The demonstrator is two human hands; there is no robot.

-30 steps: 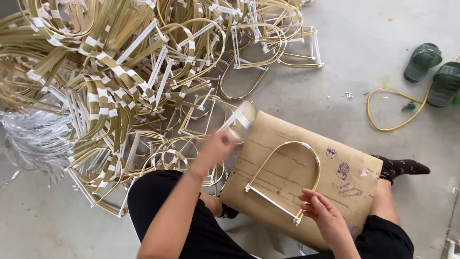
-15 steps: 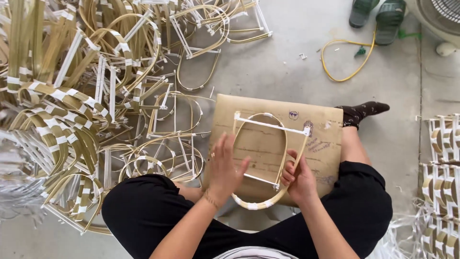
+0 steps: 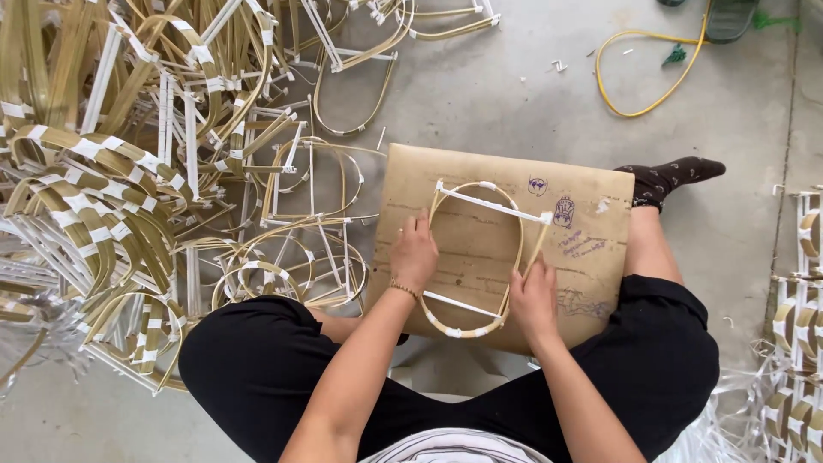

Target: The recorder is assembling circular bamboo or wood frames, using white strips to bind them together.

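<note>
Head view, looking down on a seated person in black trousers. Nearest the camera, the two forearms reach forward onto a brown cardboard sheet (image 3: 591, 249) that rests across the lap. On this sheet lies a bent cane loop frame (image 3: 480, 257), an oval of pale strip closed by two white cross-bars, one near the far end and one near the near end.

The left hand (image 3: 415, 257) lies on the loop's left side, fingers curled narrowly over the strip and pressing it to the sheet. The right hand (image 3: 533, 296) grips the loop's right side near the lower bend, fingers closed around the strip.

Compared with one second ago, the left hand has come back from the pile and joined the right on the frame; half a second ago the frame lay with its curved end toward the person, both hands low on it. The frame is now squared on the sheet, held on both sides, which suggests that it is being checked or set to shape.

To the left, beyond the knee, lies a large pile of similar frames (image 3: 154, 171). A socked foot (image 3: 673, 176) rests past the sheet's right edge. Farther off, a yellow cord (image 3: 639, 73) loops on the concrete floor (image 3: 514, 94); taped bundles (image 3: 797, 317) lie at the right edge.
</note>
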